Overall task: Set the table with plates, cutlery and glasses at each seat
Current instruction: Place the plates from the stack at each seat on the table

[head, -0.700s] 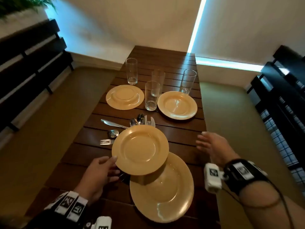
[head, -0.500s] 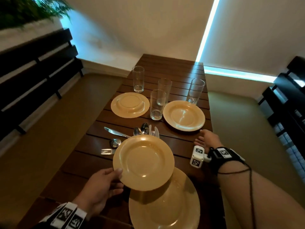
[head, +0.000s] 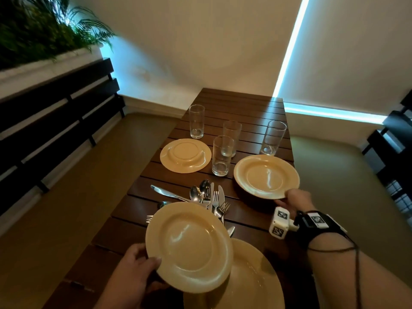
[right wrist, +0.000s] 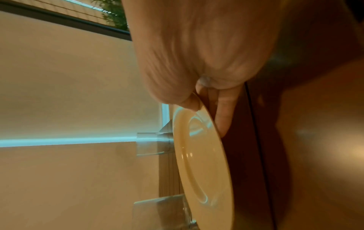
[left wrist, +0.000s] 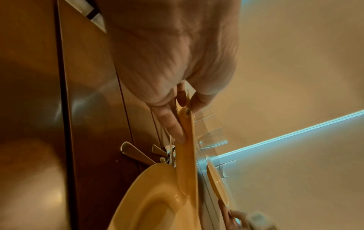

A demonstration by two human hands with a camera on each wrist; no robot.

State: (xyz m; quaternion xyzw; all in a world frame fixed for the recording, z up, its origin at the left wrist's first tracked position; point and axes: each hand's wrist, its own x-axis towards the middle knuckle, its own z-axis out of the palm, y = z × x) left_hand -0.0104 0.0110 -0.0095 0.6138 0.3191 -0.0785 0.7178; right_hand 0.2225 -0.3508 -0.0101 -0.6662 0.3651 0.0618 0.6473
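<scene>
My left hand (head: pixel 142 264) grips the near rim of a yellow plate (head: pixel 189 246), thumb on top, and holds it above the table over another yellow plate (head: pixel 252 284) at the near end. My right hand (head: pixel 292 197) pinches the near edge of a third yellow plate (head: pixel 265 176) at the table's right side; in the right wrist view the thumb lies on the plate (right wrist: pixel 201 160) and the fingers (right wrist: pixel 222 115) under it. A fourth plate (head: pixel 185 155) lies upside down at the left. Loose cutlery (head: pixel 207 197) lies mid-table. Several empty glasses (head: pixel 221 156) stand behind.
The dark slatted wooden table (head: pixel 252 108) runs away from me to a wall. Upholstered benches (head: pixel 78 186) flank it on both sides, with dark slatted backrests (head: pixel 55 112). A planter with green plants (head: pixel 33 34) sits at the upper left.
My right hand has moved forward from the table's right edge and taken hold of the right plate's near rim. The left hand still holds its plate above the near plate.
</scene>
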